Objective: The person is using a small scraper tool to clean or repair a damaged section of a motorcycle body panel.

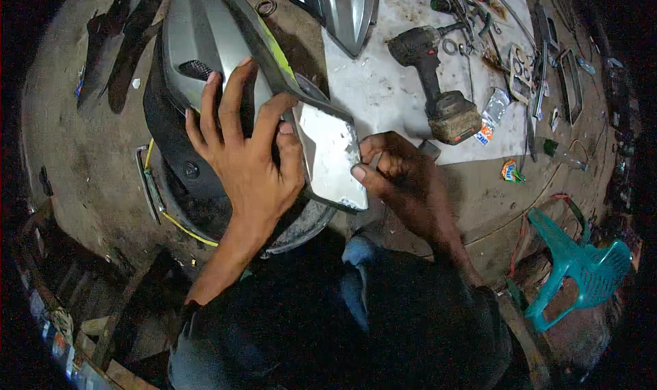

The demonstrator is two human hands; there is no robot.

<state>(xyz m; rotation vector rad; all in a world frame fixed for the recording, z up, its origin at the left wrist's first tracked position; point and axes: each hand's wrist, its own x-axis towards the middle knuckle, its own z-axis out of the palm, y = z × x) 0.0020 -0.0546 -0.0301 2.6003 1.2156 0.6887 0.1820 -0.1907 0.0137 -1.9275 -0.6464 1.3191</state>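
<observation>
A grey motorcycle body panel [236, 44] with a dark edge and a yellow-green strip lies in front of me. My left hand [250, 147] is spread across it, the fingertips pressing on its surface and the thumb and index finger bent at its near end. At that end is a bright, shiny white face [330, 154] with patchy marks. My right hand [393, 171] is closed at the right edge of this face, thumb tip against the rim. A small greyish bit shows between its fingers, too small to name.
Beneath the panel is a round tub [301, 229]. On a stained white sheet [376, 96] lie a cordless impact wrench [431, 82], several hand tools and a second grey panel [342, 14]. A broken teal plastic chair piece [575, 270] lies right; dark strips [126, 55] lie far left.
</observation>
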